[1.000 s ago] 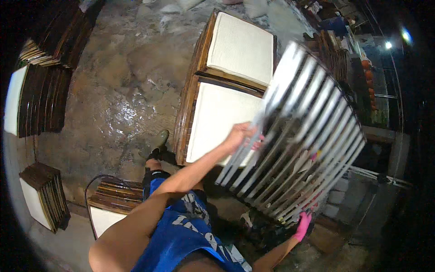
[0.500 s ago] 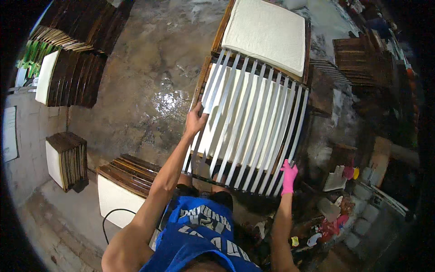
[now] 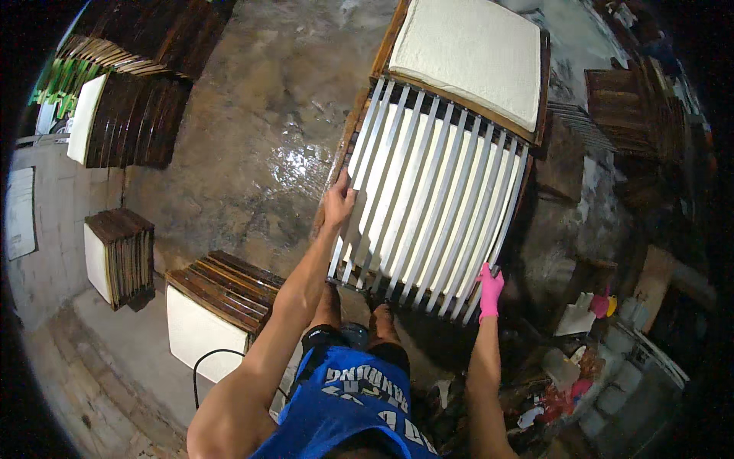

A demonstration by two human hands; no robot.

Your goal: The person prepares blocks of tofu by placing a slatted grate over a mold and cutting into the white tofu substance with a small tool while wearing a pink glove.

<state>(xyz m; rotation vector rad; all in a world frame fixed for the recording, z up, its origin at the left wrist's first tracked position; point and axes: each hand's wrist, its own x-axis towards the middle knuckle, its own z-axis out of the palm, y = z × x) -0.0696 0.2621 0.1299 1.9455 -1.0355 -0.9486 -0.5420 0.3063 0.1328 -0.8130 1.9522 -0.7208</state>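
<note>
A slatted metal rack (image 3: 436, 199) lies over the white textured slab (image 3: 406, 153) on the nearer wooden stack, covering it with long silver bars. My left hand (image 3: 339, 199) grips the rack's left side with fingers wrapped round it. My right hand (image 3: 489, 289), in a pink glove, is closed on the right side near the lower corner. Just beyond, another white slab (image 3: 466, 57) sits uncovered on the farther stack, in a wooden frame.
Stacks of dark boards with white faces stand at the far left (image 3: 130, 122), left (image 3: 118, 256) and lower left (image 3: 202, 329), where a black cable (image 3: 196, 371) loops. Dark boards (image 3: 619, 107) lean at the right. Assorted clutter (image 3: 566, 375) lies at lower right. The concrete floor (image 3: 245, 153) is wet.
The rack has swung from a raised, tilted position at the right down onto the nearer white slab. Over the last half second it shifted only slightly, with both hands still on it.
</note>
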